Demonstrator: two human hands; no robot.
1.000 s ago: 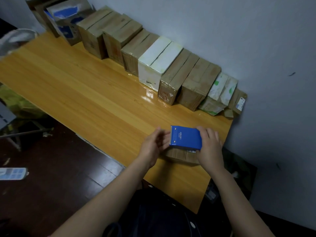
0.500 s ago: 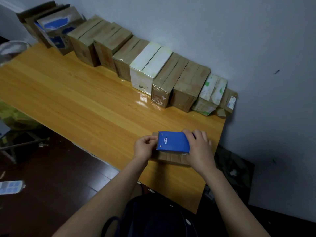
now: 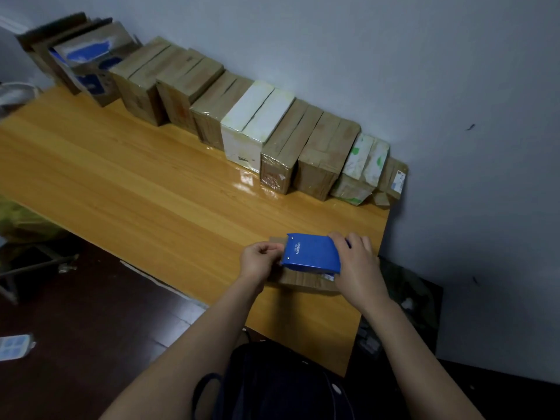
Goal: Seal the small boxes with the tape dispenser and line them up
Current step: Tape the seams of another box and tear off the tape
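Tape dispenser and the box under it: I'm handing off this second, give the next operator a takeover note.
Right hand: grips the blue tape dispenser, held low over the small box near the front edge of the table.
Left hand: fingers curled at the dispenser's left end; what it pinches is unclear.
Done: row of boxes lined up against the wall.
Left: finish taping this box, then probably add it to the row.

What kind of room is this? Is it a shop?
Probably a packing corner, maybe at home, not a shop. Taped boxes line the wall on a wooden table, and the right hand holds a blue tape dispenser on another small box.
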